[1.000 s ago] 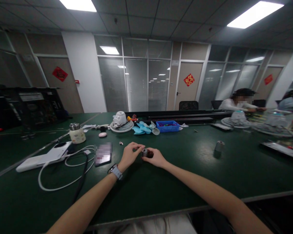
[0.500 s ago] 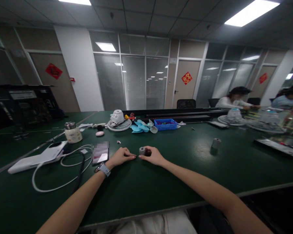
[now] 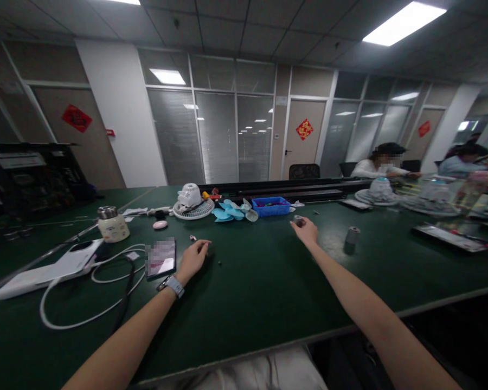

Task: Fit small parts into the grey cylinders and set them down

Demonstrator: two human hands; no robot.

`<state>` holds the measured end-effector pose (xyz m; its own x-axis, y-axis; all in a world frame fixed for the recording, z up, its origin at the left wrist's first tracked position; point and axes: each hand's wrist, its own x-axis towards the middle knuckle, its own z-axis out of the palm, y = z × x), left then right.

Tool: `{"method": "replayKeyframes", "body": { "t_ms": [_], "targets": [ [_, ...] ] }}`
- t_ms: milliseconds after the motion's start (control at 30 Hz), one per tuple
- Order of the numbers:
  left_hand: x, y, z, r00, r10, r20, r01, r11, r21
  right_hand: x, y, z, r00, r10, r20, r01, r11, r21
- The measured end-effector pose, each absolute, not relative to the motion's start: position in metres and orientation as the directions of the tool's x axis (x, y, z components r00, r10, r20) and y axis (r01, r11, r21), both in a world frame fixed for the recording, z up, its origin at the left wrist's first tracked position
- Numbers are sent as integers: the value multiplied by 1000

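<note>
My right hand point(image 3: 307, 232) grips a short grey metal cylinder point(image 3: 297, 219) between thumb and fingers, over the table in front of the blue basket. The hand hides part of the cylinder. My left hand point(image 3: 193, 261), with a watch on its wrist, is just right of a phone point(image 3: 162, 258); its fingers are loosely curved, index finger outstretched, and nothing shows in them. A tiny dark piece point(image 3: 219, 263) lies on the green table point(image 3: 252, 303) right of that hand. A second grey cylinder point(image 3: 353, 236) stands upright to the right of my right forearm.
A blue basket point(image 3: 270, 207) of small parts, light-blue fan blades point(image 3: 230, 211) and a white fan body point(image 3: 190, 196) stand at the back. On the left are a cream bottle point(image 3: 114, 226), a white power bank point(image 3: 28, 281) and looped cable. Another person point(image 3: 384, 162) sits far right.
My right hand has carried the cylinder away to the right and farther back. My left hand has drawn back slightly, and the tiny dark piece now shows on the table.
</note>
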<state>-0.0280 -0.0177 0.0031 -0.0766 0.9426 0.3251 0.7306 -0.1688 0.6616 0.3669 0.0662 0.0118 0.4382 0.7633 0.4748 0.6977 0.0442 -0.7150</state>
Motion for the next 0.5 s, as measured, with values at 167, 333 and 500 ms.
{"method": "replayKeyframes", "body": {
  "t_ms": [167, 333, 500],
  "targets": [
    [-29, -15, 2, -130, 936, 327, 728, -134, 672, 418, 75, -5, 630, 675, 384, 680, -242, -692],
    [-29, -16, 2, -134, 937, 323, 720, -132, 681, 417, 76, -9, 652, 691, 311, 637, -277, -719],
    [-28, -17, 4, -141, 937, 320, 712, -128, 690, 375, 57, 17, 640, 499, 585, 720, -122, -683]
  ]
}}
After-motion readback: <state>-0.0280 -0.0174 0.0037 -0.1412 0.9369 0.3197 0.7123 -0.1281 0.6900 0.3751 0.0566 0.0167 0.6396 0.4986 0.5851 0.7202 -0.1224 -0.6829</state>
